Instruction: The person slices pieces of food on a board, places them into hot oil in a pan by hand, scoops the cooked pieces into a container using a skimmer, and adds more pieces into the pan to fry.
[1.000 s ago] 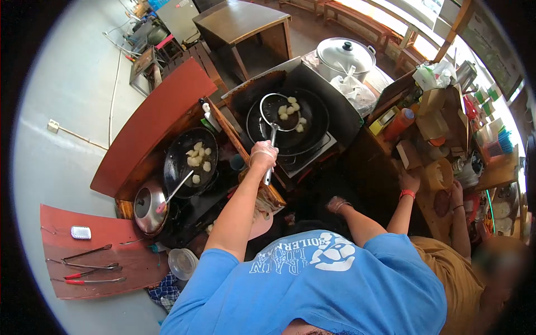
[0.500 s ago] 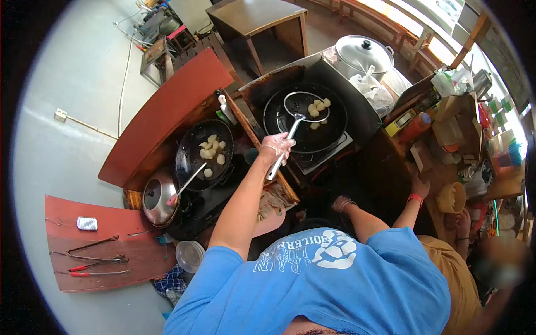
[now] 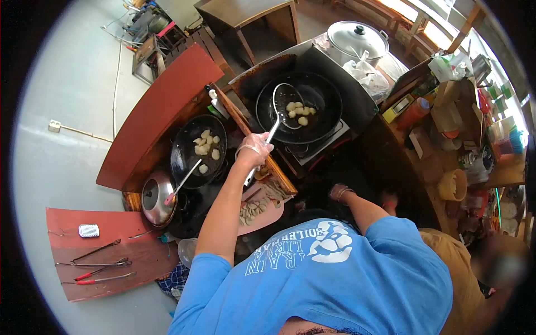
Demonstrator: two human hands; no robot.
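Note:
My left hand [image 3: 254,149], in a clear plastic glove, is closed around the handle of a long metal skimmer [image 3: 273,129]. The skimmer's round head is tilted inside the right black wok [image 3: 329,127], by a cluster of pale, lumpy food pieces [image 3: 294,107] in oil. Whether they rest in its mesh or beyond it, I cannot tell. My right hand [image 3: 339,192], also gloved, hangs low before the stove, apart from the woks; its fingers are unclear. A second wok [image 3: 180,144] at left holds more pale pieces [image 3: 203,144] and a ladle-like utensil [image 3: 184,181] leaning on its rim.
A domed lid [image 3: 158,200] sits beside the left wok. Sliced pale food lies on a pink board [image 3: 268,216] near my body. A lidded pot [image 3: 357,42] stands behind the stove. At right, another person [image 3: 446,262] is beside a cluttered counter [image 3: 413,131]. Tongs [image 3: 106,277] lie at lower left.
My left hand has drawn the skimmer slightly left and tilted its head in the right wok. The food pieces now sit lower in the wok. The other person's hands have pulled back from the counter.

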